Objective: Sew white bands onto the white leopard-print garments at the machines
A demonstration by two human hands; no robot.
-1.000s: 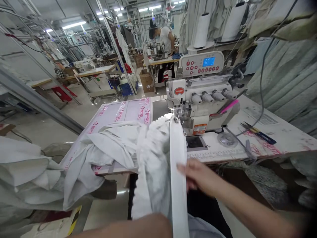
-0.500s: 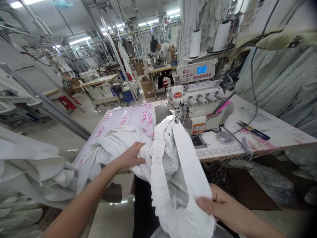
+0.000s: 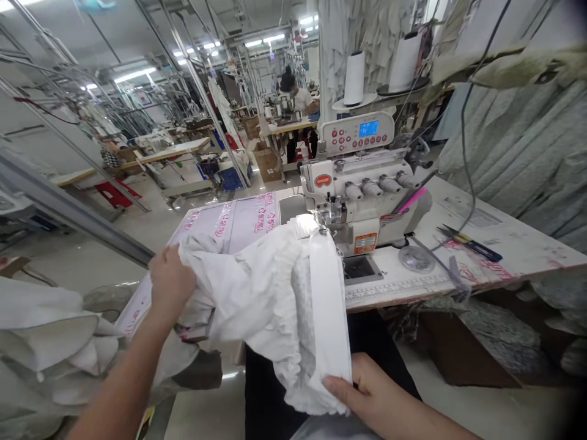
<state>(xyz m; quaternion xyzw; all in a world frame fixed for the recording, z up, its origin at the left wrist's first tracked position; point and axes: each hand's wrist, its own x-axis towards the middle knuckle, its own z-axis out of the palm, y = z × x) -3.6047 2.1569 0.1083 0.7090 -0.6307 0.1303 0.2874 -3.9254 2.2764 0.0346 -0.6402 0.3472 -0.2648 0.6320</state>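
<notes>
A white garment [image 3: 247,275] with a gathered edge and a flat waistband [image 3: 328,293] hangs from the sewing machine [image 3: 362,189], its upper end under the presser foot area. My right hand [image 3: 355,391] pinches the lower end of the band, thumb on top. At the left, my left hand [image 3: 172,281] is closed on a bunch of the garment's cloth over the table's edge. The loop between gathers and band shows a greyish inside. Where the cloth meets the needle is partly hidden.
Scissors [image 3: 472,242] and a clear round dish [image 3: 416,258] lie right of the machine. Thread cones [image 3: 354,79] stand behind it. Pale cloth [image 3: 46,342] hangs at the left, more fabric at the right. A person [image 3: 300,98] sits at a farther machine.
My left hand has moved left and closed on the cloth, stretching it out sideways. My right hand has shifted slightly left and down with the band, which now hangs straighter.
</notes>
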